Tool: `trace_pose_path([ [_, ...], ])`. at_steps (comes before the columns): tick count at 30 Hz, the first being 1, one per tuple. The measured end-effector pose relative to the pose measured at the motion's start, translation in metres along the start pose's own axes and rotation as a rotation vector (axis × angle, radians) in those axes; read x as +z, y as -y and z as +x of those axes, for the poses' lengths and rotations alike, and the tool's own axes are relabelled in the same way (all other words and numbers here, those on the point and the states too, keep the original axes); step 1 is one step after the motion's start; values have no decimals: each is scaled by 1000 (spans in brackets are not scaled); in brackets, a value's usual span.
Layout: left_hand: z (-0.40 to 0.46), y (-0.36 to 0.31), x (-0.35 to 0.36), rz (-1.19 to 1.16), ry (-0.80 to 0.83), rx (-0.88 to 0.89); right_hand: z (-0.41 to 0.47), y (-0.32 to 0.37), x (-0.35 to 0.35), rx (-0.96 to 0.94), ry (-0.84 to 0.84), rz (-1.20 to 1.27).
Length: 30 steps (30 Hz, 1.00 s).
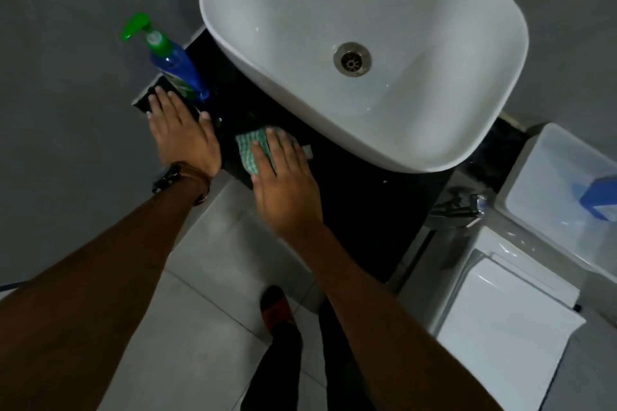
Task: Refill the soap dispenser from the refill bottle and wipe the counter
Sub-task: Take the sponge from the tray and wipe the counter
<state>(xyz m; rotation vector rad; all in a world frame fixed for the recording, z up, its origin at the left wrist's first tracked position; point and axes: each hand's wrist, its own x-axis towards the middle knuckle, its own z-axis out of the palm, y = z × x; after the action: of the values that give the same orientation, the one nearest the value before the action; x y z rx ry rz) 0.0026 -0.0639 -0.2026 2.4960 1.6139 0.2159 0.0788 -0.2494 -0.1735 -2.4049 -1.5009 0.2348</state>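
Flat on glossy black counter [350, 210]: left hand [182, 133] open, empty; right hand [283, 183] outspread atop woven green-checked cloth [250, 150].

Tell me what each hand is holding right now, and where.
Nothing is gripped. The right hand presses flat on the cloth, covering its near part; the left hand rests flat on the counter.

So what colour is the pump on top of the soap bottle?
Bright green; the pump shows best in the head view, atop the blue soap bottle.
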Motion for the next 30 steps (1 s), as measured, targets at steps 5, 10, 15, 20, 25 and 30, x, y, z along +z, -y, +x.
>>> trace_pose_path([
  [5,0,-1,-1,-7,-19,8,-95,-42,-7,183,-18,-30],
  [10,-1,2,2,-22,-39,43,-134,-81,-25,345,-31,-74],
  [15,-1,3,7,-41,-52,48,-123,-113,-44,499,-133,-68],
  [20,1,4,10,-39,-47,37,-100,-138,-60,586,-134,-92],
  [25,-4,-3,3,-53,-39,31,-100,-132,-57,621,-139,-91],
  [30,-4,-8,-1,-33,-16,6,-109,-96,-42,654,-166,-87],
])
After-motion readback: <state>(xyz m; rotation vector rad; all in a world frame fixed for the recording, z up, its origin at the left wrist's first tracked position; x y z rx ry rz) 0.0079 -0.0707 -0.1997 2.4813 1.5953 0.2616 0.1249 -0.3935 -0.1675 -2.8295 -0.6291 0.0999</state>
